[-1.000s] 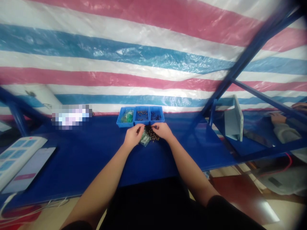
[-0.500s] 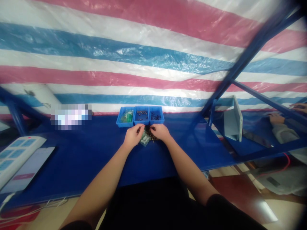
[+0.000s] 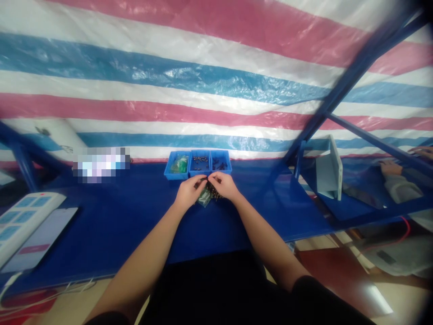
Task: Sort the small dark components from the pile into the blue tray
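My left hand (image 3: 190,190) and my right hand (image 3: 223,186) sit close together at the middle of the blue bench top (image 3: 111,216), fingertips meeting over a small dark metal fastener (image 3: 204,179). It is too small to make out its type. Just below my fingers lies a heap of dark and brass screws (image 3: 215,194), partly hidden by my right hand. A green plastic bag (image 3: 204,198) lies beside the heap, under my left fingers. Behind my hands stand several blue plastic bins: one holds green bagged parts (image 3: 179,164), and two hold small screws (image 3: 199,163) (image 3: 221,162).
A white power strip (image 3: 23,223) and a phone (image 3: 40,239) lie at the bench's left. A striped tarp (image 3: 203,76) hangs behind. Blue steel frame bars (image 3: 352,85) cross at the right, beyond which a co-worker's hand (image 3: 390,168) rests on another bench.
My right hand has moved left towards my left hand, and the fingertips of both hands now meet above the heap of screws.
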